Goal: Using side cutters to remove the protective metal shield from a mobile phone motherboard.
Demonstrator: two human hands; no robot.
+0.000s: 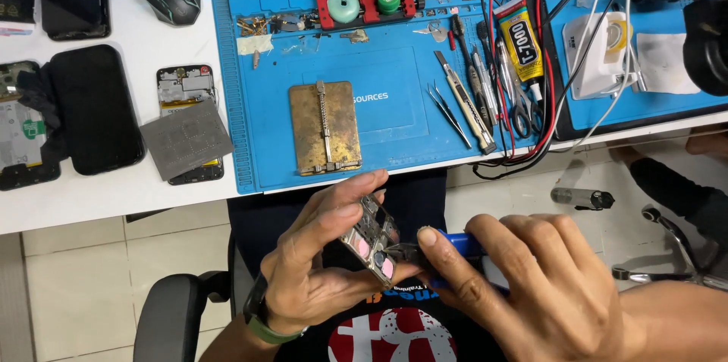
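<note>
The left hand (326,256) is clamped around a small phone circuit board (369,237), holding it tilted above the person's lap, just below the near edge of the desk (91,210). The right hand (531,278) is closed on a blue-handled tool (462,244), whose tip meets the board's lower edge right beside the left thumb. The step in hand looks like prying or working at a part on the board; the next move seems to call for a steady left grip and light, exact pressure from the tool tip. Beyond the hands, on the desk, lie one blue work mat (394,119) with one brass board holder (324,128), one pair of tweezers (447,113) and one glue tube (519,37). Farther off, beyond the left hand, are two opened phones (186,97) and two dark back covers (95,108).
</note>
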